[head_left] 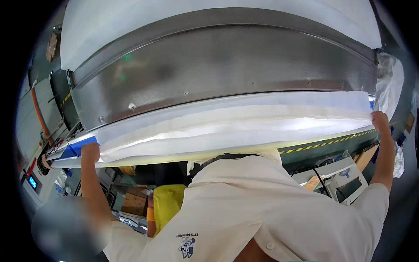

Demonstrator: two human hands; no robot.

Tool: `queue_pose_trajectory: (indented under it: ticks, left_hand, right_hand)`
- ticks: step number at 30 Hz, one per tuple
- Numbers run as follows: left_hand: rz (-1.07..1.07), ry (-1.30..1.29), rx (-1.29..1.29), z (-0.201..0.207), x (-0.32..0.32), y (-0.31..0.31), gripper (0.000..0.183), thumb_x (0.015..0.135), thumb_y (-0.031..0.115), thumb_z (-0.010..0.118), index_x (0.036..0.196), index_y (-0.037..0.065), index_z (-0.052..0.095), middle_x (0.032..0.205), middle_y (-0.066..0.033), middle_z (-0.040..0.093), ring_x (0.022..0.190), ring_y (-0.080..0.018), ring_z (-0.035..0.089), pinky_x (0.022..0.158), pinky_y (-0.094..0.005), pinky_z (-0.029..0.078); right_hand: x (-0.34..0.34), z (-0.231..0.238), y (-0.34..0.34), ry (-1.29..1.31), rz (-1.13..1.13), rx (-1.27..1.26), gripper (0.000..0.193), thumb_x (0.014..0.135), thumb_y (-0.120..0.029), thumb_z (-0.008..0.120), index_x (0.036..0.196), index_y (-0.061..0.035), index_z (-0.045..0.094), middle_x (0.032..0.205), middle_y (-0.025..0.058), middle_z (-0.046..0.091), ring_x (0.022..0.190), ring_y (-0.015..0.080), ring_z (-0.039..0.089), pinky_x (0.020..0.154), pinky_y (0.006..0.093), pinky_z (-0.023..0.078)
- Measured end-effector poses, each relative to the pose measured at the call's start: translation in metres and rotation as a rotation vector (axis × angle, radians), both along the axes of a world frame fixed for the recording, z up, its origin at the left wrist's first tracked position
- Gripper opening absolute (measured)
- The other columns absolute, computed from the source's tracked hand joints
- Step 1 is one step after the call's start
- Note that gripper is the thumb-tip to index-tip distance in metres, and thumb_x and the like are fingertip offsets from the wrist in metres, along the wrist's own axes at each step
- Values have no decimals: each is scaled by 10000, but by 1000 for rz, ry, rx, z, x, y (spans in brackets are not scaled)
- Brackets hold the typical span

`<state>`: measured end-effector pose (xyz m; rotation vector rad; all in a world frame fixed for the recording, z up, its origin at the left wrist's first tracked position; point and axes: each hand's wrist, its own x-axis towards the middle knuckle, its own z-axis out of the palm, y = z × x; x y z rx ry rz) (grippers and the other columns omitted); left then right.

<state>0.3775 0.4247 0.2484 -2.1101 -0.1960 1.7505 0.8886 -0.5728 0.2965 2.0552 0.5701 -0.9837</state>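
Observation:
A long layered strip of white fabric [235, 124] stretches across in front of me, below a wide grey metal cover. My left hand [90, 153] is closed on the strip's left end, beside a blue band [72, 149] on the machine bed. Far over to the right, my right hand [380, 120] is closed at the other end of the same fabric. Soft folds run lengthwise between the two hands. Both arms reach wide apart, and the fingertips are partly hidden.
The grey metal cover [227, 59] spans the far side, with a white sheet [227, 11] beyond it. Crumpled white material [389, 81] hangs at the right. Below lie a yellow cloth [168, 203], a white metal frame [338, 183] with cables, and a lit control panel [32, 182] at left.

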Motion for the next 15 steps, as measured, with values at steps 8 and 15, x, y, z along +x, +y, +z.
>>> queue_pose_trajectory:
  ticks: [8,15]
  left_hand:
    - [73,142,37,-36,-28,0,190,791,180,547,858,81,695,956,-126,674,897,-291,648,717,-438,522]
    - [271,-237,511,-19,-20,8,245,842,198,512,1017,116,662,1025,-104,659,959,-295,632,752,-447,498]
  right_hand:
    - [-17,-59,-69,97,160,-156,142,785,-129,507,739,-70,627,797,123,624,810,307,604,724,420,502]
    - [-22,-70,-97,25,53,100,45,712,-48,553,748,-64,574,812,160,559,838,362,543,710,461,446]
